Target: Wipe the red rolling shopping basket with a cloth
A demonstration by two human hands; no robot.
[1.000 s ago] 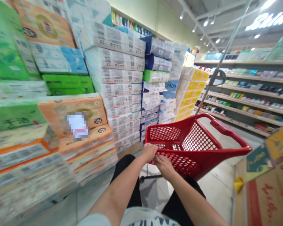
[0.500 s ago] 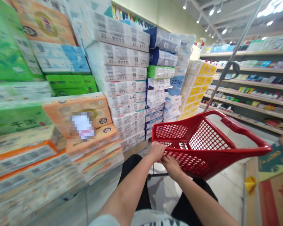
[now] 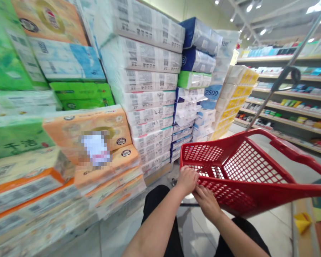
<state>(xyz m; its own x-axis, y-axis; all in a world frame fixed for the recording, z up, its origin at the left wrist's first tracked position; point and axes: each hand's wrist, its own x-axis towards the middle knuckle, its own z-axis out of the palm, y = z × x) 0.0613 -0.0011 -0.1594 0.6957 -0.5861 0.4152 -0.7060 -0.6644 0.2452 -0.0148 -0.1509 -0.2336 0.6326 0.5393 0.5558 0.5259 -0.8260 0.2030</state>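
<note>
A red plastic shopping cart point(image 3: 243, 194) with a lattice basket is in front of me, at the right of the head view. My left hand point(image 3: 187, 179) is closed over the rim at the basket's near left corner. Just right of it and a little lower, my right hand point(image 3: 208, 202) grips the same near rim, its fingertips touching my left fingers. The undersides of both hands and the thumbs are largely hidden. The cart's handle point(image 3: 291, 148) is at the far right side, away from my hands.
Tall stacks of wrapped tissue packs point(image 3: 152, 80) line the left and middle. Orange packs point(image 3: 109, 125) stand low at the left, with a blurred-out card on them. Stocked shelves point(image 3: 291, 103) are at the back right. A metal pole point(image 3: 296, 57) rises behind the cart.
The cart and both my hands have shifted right in the view, and the cart's handle side is nearer the right edge. The tissue stacks look closer. My hands keep their hold on the rim.
</note>
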